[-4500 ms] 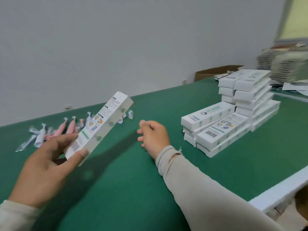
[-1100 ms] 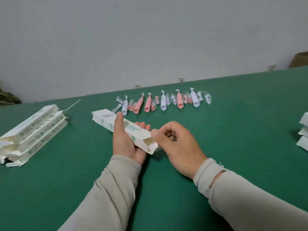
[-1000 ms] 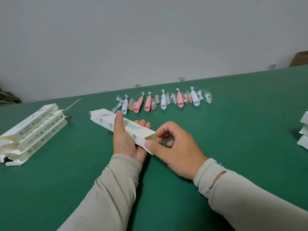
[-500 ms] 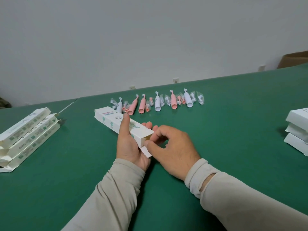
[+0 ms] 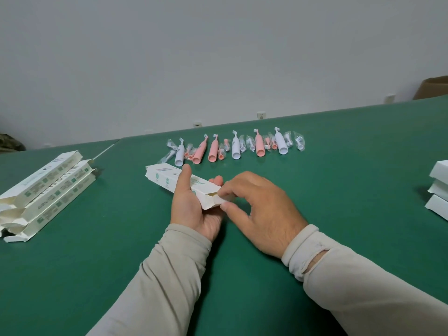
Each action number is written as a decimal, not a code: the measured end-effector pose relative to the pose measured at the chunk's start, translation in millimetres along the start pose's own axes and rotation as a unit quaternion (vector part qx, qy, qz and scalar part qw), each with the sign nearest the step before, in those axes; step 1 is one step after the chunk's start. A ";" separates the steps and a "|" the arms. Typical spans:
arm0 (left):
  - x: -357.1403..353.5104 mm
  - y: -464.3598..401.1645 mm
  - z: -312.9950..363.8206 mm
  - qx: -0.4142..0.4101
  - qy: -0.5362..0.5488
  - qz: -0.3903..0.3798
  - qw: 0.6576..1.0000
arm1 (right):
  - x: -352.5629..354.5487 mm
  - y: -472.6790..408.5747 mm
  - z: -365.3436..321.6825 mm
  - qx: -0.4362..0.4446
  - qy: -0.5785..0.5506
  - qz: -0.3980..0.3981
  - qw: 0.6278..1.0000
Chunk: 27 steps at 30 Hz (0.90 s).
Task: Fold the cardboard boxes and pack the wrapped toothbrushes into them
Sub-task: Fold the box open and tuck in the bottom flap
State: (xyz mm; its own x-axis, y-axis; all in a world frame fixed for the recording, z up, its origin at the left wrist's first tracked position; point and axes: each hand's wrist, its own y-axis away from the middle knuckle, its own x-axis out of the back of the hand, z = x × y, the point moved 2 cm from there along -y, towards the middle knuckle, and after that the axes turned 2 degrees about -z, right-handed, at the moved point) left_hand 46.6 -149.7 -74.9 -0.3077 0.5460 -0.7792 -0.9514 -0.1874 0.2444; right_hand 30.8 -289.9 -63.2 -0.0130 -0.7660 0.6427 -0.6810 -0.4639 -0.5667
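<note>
Since half a second ago: view dropped slightly, stack of packed boxes on the right edge slid further out of sight, near-end flap now pressed closer in against the carton mouth

Green table underneath everything; three erected cartons well apart on the left, mouths open toward the near side

Row of wrapped toothbrushes, pink and white, just beyond the box in hand

Cardboard box held low over the table near centre, long axis running from far-left to near-right, printed face up, open end pointing near-right toward the right hand

Left hand cradling from below, thumb laid along the top face, fingertips curled up round the far side: a holding grip on the box

Right hand pinching the end flap between thumb and forefinger

Judged step: closing or squaring the near end. Best done by bracing the body square with the left thumb, creasing along the score line, then guiding the tuck tab straight into the slot rather than forcing at an angle, likely to buckle thin card otherwise
</note>
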 end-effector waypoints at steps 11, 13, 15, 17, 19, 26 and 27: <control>-7.6 5.3 -10.6 0.036 -0.044 -0.070 0.996 | 5.9 -1.3 6.2 0.006 0.017 0.060 0.998; -9.2 6.4 -13.0 0.035 -0.061 -0.071 0.995 | 9.7 -0.4 12.0 -0.020 0.017 0.068 0.997; -10.9 8.3 -12.7 0.024 -0.089 -0.070 0.993 | 10.5 1.3 19.4 -0.056 0.014 0.038 0.998; -7.7 11.0 -6.3 -0.056 -0.238 -0.054 0.968 | 8.7 2.8 28.0 -0.097 -0.025 -0.012 0.995; 2.8 11.6 7.9 -0.202 -0.466 -0.005 0.861 | 10.8 3.2 36.7 -0.143 -0.128 0.001 0.982; 22.0 2.9 33.7 -0.320 -0.703 0.001 0.635 | 53.5 -2.4 49.6 -0.162 -0.138 0.271 0.939; 22.0 3.4 33.4 -0.324 -0.710 -0.005 0.626 | 56.4 -4.1 46.3 -0.124 -0.092 0.269 0.951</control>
State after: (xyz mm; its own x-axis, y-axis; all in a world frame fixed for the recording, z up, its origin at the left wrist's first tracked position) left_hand 36.2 -111.0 -71.9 -0.4410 0.6387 0.6306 -0.8897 -0.2183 -0.4010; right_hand 66.8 -351.8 -48.5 -0.2948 -0.9383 0.1805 -0.7642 0.1181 -0.6341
